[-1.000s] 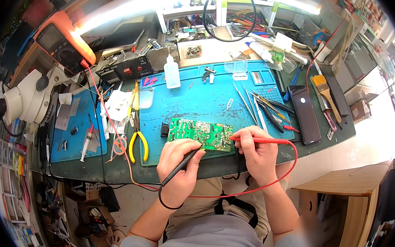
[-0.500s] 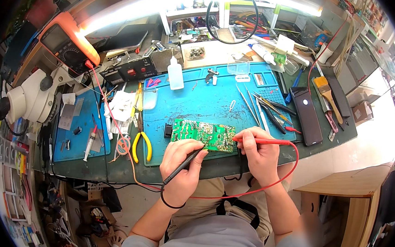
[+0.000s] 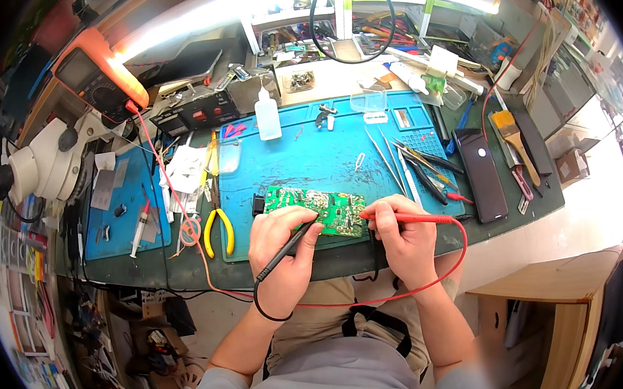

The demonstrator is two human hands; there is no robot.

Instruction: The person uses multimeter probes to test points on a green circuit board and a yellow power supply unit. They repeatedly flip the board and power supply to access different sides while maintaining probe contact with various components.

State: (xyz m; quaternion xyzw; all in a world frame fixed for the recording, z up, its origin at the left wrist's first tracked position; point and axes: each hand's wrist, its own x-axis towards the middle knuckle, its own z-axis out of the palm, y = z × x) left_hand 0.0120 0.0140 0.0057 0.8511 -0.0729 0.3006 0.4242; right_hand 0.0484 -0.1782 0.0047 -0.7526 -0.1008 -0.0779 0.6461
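Observation:
A green circuit board [image 3: 336, 202] lies solder side up near the front edge of the blue work mat [image 3: 292, 165]. My left hand [image 3: 283, 247] is closed on a black multimeter probe [image 3: 285, 249], whose tip end is over the middle of the board. In my right hand [image 3: 401, 239] is a red multimeter probe [image 3: 423, 219], pointing left at the board's right end. Whether either tip touches the solder joints is too small to tell. The orange multimeter [image 3: 100, 74], with a red lead plugged in, stands at the back left; its screen cannot be read.
Yellow-handled pliers [image 3: 219, 232] lie left of the board. Tweezers [image 3: 387, 160], black pliers [image 3: 427, 180] and a dark phone [image 3: 480, 177] lie to the right. A white squeeze bottle [image 3: 267, 118] stands behind. A microscope [image 3: 40, 158] overhangs the left side. The red lead [image 3: 361, 303] loops below my hands.
The whole view has shifted slightly, moving the bench a little left in the picture. The black probe's tip end is slightly higher on the board. Both hands keep their probes.

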